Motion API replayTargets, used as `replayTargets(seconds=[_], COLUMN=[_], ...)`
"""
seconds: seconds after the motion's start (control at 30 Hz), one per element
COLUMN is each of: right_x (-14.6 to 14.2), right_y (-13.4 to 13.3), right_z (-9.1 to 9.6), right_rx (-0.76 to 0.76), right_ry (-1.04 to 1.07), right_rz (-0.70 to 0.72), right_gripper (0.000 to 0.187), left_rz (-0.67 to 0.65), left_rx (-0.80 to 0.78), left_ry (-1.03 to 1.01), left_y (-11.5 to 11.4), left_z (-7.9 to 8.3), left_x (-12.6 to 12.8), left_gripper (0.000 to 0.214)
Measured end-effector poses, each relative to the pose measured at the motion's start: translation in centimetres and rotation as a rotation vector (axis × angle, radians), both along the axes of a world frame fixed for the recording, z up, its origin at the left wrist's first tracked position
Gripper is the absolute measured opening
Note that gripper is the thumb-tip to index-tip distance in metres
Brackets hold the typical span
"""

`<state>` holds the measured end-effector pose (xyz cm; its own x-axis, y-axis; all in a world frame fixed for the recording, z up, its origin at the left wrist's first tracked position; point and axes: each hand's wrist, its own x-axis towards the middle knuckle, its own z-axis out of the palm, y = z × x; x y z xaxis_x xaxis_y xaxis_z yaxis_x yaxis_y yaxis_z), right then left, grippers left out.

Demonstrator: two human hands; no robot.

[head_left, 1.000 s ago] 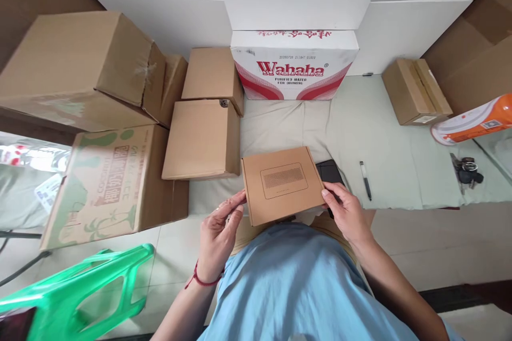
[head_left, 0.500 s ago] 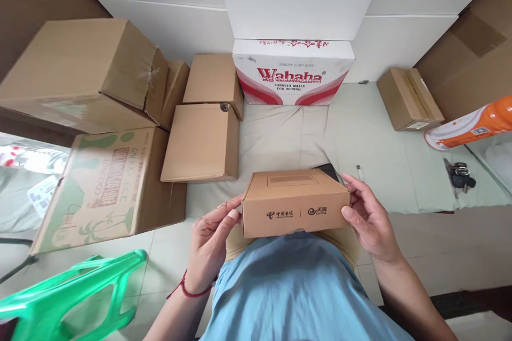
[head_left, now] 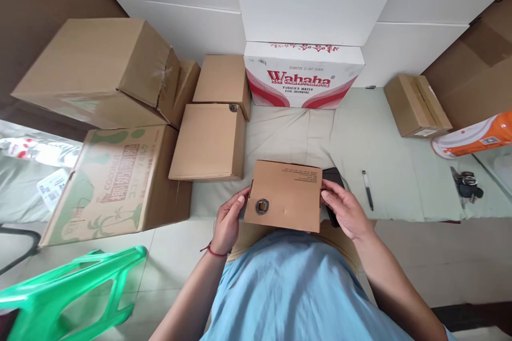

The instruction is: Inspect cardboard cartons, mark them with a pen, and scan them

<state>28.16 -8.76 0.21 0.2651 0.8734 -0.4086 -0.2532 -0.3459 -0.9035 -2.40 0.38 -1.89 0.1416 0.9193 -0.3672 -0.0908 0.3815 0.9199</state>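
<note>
Small brown carton (head_left: 286, 197), one, text-printed face up, between the left hand (head_left: 227, 219) and right hand (head_left: 348, 212), the grip part-curled, fingers against opposite sides. Step in hand, by judgement: examination of this face; any further turning would call for even two-sided support. Right of the right-hand grip: pen (head_left: 367, 191), on cloth-covered counter (head_left: 408, 186).
</note>
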Motion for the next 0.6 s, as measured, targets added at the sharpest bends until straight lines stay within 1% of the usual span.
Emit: replayTargets(seconds=[0.07,0.17,0.23,0.3,0.33,0.4,0.47,0.53,0.6], right_x=[-0.3,-0.7,-0.4,0.7,1.5,3.8,6.4,8.6,10.1], right_y=[0.1,0.7,1.2,1.4,1.4,0.9,-0.1,-1.4,-2.5], right_z=[-0.5,-0.6,-0.2,0.3,0.5,0.6,0.4,-0.2,-1.0], right_rx=[0.011,0.060,0.085,0.089,0.079,0.022,-0.104,-0.280,-0.445], right_ry=[-0.017,-0.038,-0.054,-0.143,-0.242,-0.546,-0.886,-1.124,-1.239], right_rz=[0.012,-0.018,-0.018,-0.040,-0.078,-0.193,-0.262,-0.203,-0.107], right_gripper=[0.062,0.061,0.060,0.058,0.056,0.051,0.049,0.052,0.057], left_rz=[-0.032,-0.154,-0.231,-0.254,-0.249,-0.222,-0.196,-0.188,-0.214], left_rx=[0.012,0.056,0.109,0.184,0.222,0.291,0.358,0.446,0.556], left_ry=[-0.057,-0.109,-0.071,0.036,0.104,0.233,0.331,0.400,0.454], left_y=[-0.5,-1.2,-1.4,-1.6,-1.7,-1.9,-2.1,-2.4,-2.3], left_z=[0.1,0.6,0.4,-0.2,-0.7,-1.7,-2.7,-3.5,-3.8], left_x=[-0.6,-1.4,-1.5,-1.1,-0.8,-0.1,0.6,1.2,1.6], left_gripper=[0.068,0.074,0.083,0.090,0.091,0.089,0.087,0.089,0.095])
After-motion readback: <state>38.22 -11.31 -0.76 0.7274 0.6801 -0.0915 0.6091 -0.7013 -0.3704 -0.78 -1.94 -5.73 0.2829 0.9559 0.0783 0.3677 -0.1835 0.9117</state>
